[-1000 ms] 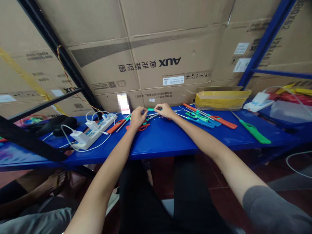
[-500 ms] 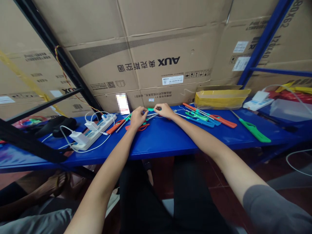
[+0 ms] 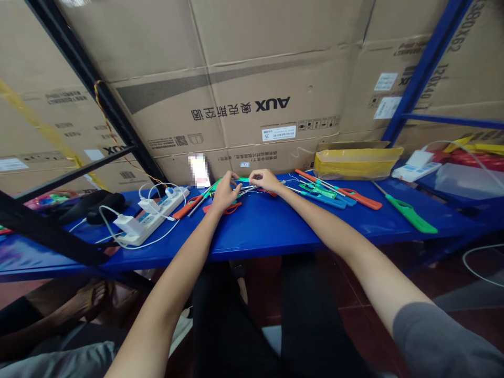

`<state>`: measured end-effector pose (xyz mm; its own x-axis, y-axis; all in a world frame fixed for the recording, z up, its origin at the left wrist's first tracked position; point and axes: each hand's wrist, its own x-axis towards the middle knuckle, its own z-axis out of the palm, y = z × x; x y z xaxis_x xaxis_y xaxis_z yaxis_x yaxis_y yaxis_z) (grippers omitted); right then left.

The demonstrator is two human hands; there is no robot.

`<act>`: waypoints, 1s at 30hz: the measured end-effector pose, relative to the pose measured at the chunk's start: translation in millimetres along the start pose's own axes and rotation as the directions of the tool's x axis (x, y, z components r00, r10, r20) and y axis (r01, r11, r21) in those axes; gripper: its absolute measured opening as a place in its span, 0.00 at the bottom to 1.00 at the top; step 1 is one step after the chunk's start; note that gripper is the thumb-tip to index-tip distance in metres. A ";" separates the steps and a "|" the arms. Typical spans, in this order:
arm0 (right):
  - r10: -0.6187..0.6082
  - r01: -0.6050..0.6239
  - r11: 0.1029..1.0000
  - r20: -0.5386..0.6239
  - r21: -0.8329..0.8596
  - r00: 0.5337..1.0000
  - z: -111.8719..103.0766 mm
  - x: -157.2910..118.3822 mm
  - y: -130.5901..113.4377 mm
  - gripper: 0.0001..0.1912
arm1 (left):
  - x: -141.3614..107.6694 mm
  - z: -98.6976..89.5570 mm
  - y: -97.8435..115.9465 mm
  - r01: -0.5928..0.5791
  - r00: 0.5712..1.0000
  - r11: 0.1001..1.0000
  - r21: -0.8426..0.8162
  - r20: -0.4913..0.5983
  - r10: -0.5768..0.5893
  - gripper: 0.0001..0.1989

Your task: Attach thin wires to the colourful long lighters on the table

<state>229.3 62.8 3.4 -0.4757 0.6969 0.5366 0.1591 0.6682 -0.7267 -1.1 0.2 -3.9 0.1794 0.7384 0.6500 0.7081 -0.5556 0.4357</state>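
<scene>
Over the back of the blue shelf, my left hand (image 3: 227, 193) has its thumb and fingers apart, beside a green piece (image 3: 243, 179) lying between the hands. My right hand (image 3: 264, 179) is closed in a pinch at the right end; what its fingertips hold is too small to make out. Below them lie thin metal rods and a red handle (image 3: 230, 209). An orange lighter-like tool (image 3: 187, 208) rests left of my left hand. Right of my right hand are blue handles (image 3: 325, 199), an orange one (image 3: 366, 199) and a green one (image 3: 411, 214).
A white power strip (image 3: 157, 214) with chargers and cables stands on the left. Behind are a bright phone (image 3: 199, 170), a large cardboard box (image 3: 240, 68) and a yellow-taped carton (image 3: 358, 162). Black and blue posts frame the shelf. Another person's foot shows at lower left.
My left hand has opened its fingers and moved slightly away from the green piece. My right hand stays nearly in place, still pinched.
</scene>
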 end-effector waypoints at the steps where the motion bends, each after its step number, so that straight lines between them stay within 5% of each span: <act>1: 0.000 0.000 1.000 0.012 0.015 1.000 -0.3 0.1 0.8 0.08 | -0.6 -0.6 1.0 -0.027 1.000 0.999 0.020 0.012 0.027 0.14; 7: -0.001 -0.004 0.998 0.066 0.063 0.998 1.3 1.2 4.5 0.11 | -1.5 -2.1 4.6 -0.173 0.981 0.973 0.155 0.110 0.157 0.10; 21: -0.036 0.033 0.997 -0.043 -0.076 0.998 6.1 -1.4 -7.3 0.10 | 1.5 -6.0 2.5 -0.121 0.990 0.981 0.154 0.089 0.108 0.10; 30: 0.016 -0.016 1.000 -0.018 -0.013 1.000 6.6 -1.3 -5.2 0.10 | 0.3 -8.3 6.9 -0.150 0.985 0.976 0.157 0.109 0.134 0.10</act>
<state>223.4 56.7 3.7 -0.4578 0.7121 0.5323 0.1781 0.6600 -0.7298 -1.9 -6.6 4.5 0.3457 0.6946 0.6309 0.7717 -0.5930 0.2300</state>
